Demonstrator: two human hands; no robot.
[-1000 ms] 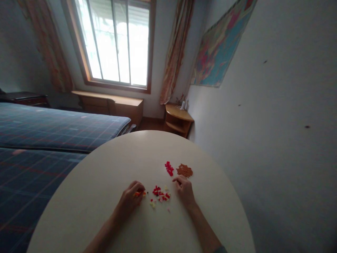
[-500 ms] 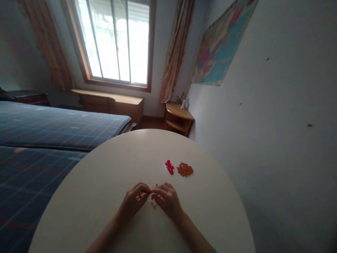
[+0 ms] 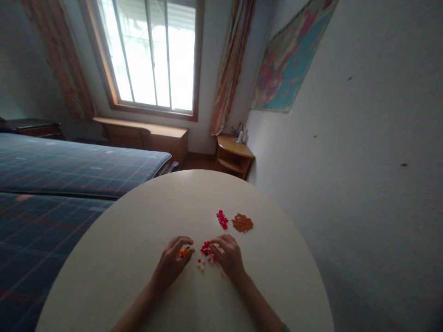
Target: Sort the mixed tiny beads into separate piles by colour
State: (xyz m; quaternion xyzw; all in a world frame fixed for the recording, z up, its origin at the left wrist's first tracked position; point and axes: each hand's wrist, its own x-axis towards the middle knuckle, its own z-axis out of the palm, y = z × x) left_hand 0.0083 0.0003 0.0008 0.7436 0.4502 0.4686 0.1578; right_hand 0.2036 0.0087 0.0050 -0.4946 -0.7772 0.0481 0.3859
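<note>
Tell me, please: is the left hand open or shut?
Open: the left hand shows a gap between thumb and fingers. Orange pieces are visible within its curl; whether gripped, I cannot tell.

Bright win (image 3: 148,55), wood frame (image 3: 198,69), dim elsewhere. Patterned curtains (image 3: 230,69) both sides. R wall (image 3: 367,216) white w/ map-like poster (image 3: 294,60). Wood desk (image 3: 169,132) below win, corner shelf (image 3: 236,146) to R, brown flr (image 3: 200,161) btwn. Blue plaid mattress (image 3: 79,161) L; round tbl (image 3: 162,207) in fg.
</note>
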